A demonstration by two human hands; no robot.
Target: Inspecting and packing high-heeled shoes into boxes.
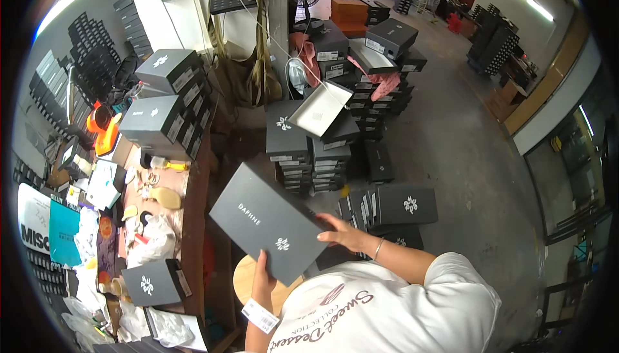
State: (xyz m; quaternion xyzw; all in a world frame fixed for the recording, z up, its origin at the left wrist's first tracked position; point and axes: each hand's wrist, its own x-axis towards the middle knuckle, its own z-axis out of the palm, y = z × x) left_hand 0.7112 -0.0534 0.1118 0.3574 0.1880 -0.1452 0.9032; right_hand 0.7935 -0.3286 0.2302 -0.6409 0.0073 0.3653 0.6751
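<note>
Tilting over the gap between the counter (193, 224) and the floor stacks, a dark grey shoe box (267, 222) is held in both hands. The left hand (261, 275) is closed on the box's lower edge, its fingers (260, 259) curled up against the lid, with a white tag seen at the wrist. The right hand (342, 232) is clamped on the box's right-hand corner, its fingers wrapped round the edge and a thin bracelet (378, 248) worn on the wrist. A round wooden stool (248, 279) is partly hidden beneath the box. On the counter to the left, a pile of matching grey boxes (169, 105) is stacked, and loose shoes, plastic bags and a smaller grey box (151, 283) are scattered nearer. Further stacks of boxes (309, 153) are set on the concrete floor (464, 153) ahead, one open box (320, 111) lying tilted on top. Other boxes (403, 208) are laid flat just beside the right forearm.
</note>
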